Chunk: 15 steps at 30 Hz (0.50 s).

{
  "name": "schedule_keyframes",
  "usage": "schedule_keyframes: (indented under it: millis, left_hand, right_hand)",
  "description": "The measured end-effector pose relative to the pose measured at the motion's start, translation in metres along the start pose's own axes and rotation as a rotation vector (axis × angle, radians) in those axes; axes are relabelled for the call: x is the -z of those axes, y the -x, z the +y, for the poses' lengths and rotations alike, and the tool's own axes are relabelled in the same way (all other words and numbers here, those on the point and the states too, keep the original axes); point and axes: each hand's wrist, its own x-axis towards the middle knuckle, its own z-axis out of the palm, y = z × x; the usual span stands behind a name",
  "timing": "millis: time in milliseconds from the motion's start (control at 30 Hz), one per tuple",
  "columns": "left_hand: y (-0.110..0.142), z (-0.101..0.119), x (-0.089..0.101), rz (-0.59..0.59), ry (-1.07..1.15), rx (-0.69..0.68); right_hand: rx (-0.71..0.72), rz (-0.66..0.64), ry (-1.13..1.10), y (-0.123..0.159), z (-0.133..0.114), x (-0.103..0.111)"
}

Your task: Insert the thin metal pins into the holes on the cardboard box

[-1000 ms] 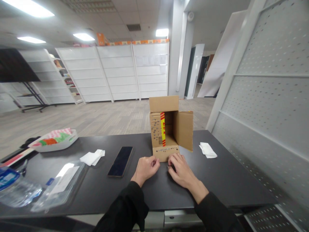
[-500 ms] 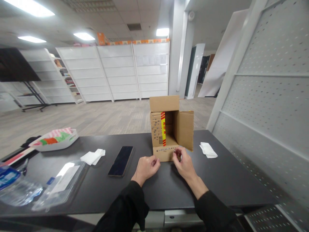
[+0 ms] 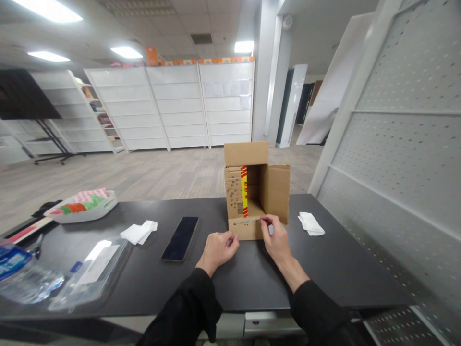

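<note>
Up and forward goes the right hand (image 3: pixel 276 239) onto the front flap (image 3: pixel 247 232) of the cardboard box (image 3: pixel 255 192), thumb and finger pinched, whatever they grip too small to tell! Box at twelve o'clock, mouth open, brown walls inside. Left hand (image 3: pixel 216 250) curled at the flap's seven, its inside hidden. White basket (image 3: pixel 90 217), ten o'clock, carries red-and-green wrapped stuff (image 3: pixel 83 203).

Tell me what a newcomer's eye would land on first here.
Probably the open cardboard box near the far edge of the dark table, with bright yellow and red tape just left of its opening. Next, the right hand at the right side of the box's lower flap, and the left hand, curled by that flap's near left corner. Left of both hands lies a dark phone.
</note>
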Motion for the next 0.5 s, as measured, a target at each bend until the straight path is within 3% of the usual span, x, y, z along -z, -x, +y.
schedule_keyframes:
  millis: [500]
  left_hand:
    - [0.0001, 0.0, 0.0001, 0.008, 0.025, 0.0]
  right_hand:
    - [0.098, -0.073, 0.052, -0.0028, 0.0013, -0.0011]
